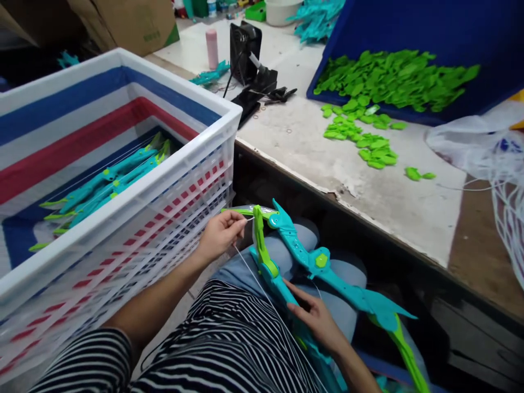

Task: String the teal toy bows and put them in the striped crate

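While the left hand (221, 236) pinched the white string (252, 274) between closed thumb and forefinger, the green tip (259, 232) of the held bow (283, 290) stood just beside those fingertips. The right hand (316, 321) had its fingers bent around the turquoise limb in a loose hold, below and to the right of the left fingers; its grip on the underside was hidden. Whether the string was secured at the tip could not be determined.

Hazards, as judged:

1. Slip of string. The pinch covered only a short length; a pull along the string could have drawn it out of the fingers.
2. Rotation of limb. The joint between the two hands could have folded if the right fingers slackened, shifting the tip.
3. Snagging. The second bow (301, 252) lay across the knees, just right of the left fingers and close behind the held bow; the string or tip could have caught on it.

Markings: the cardboard box (126, 24), well beyond the left fingers, bore faint print and a green corner, too small to read. No brand or label was legible on the held bow, nor on the white basket (230, 115) left of the left fingers.
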